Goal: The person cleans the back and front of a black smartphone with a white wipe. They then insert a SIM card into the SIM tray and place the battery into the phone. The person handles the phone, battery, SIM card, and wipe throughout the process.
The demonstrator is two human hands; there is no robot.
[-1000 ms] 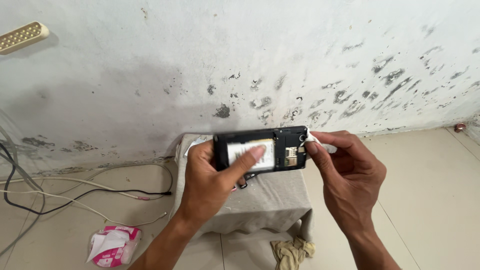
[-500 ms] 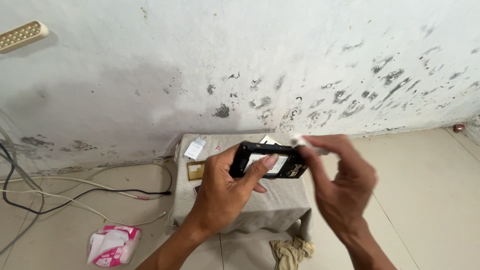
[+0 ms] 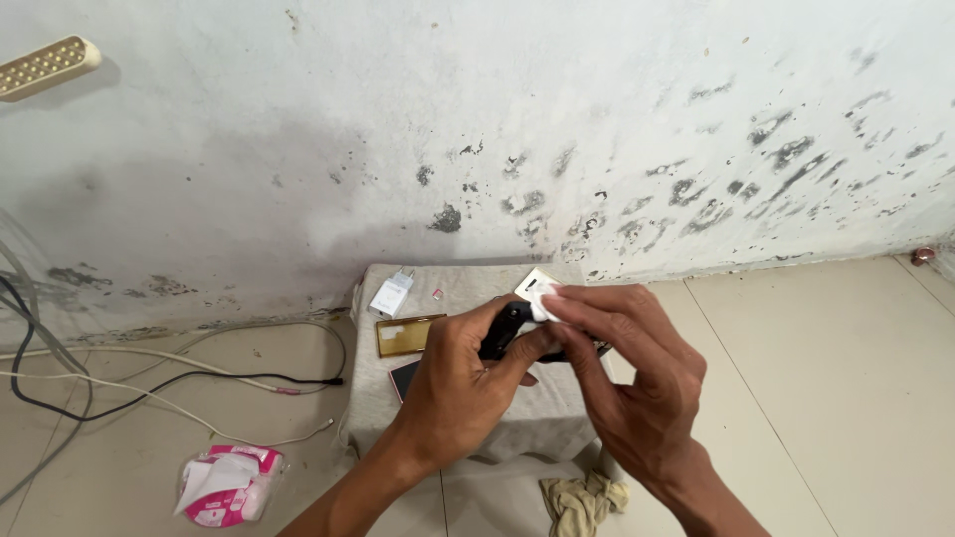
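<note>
— What's behind the hands? I see mostly wall.

— Yes, a stained white wall, and below it the tiled floor with cables trailing off to the left of the left hand. Under both hands sits a small cloth-covered tabletop.

— And the hands themselves?

— The left hand is closed around a black phone body, gripping it from the near side. The right hand comes over from the right, its fingertips pinched narrow on a small white wad, pressed to the top edge of the phone.

— How would you do that well?

— I'd say keep the left grip steady and the white wad moving lightly, so nothing inside gets bent.

— Anything smaller lying about?

— Beyond the left hand, on the cloth: a gold flat cover, a white charger plug and a pinkish slab half hidden by the wrist. Below the right hand a crumpled rag lies on the floor, and left of the left arm a pink tissue pack.
</note>
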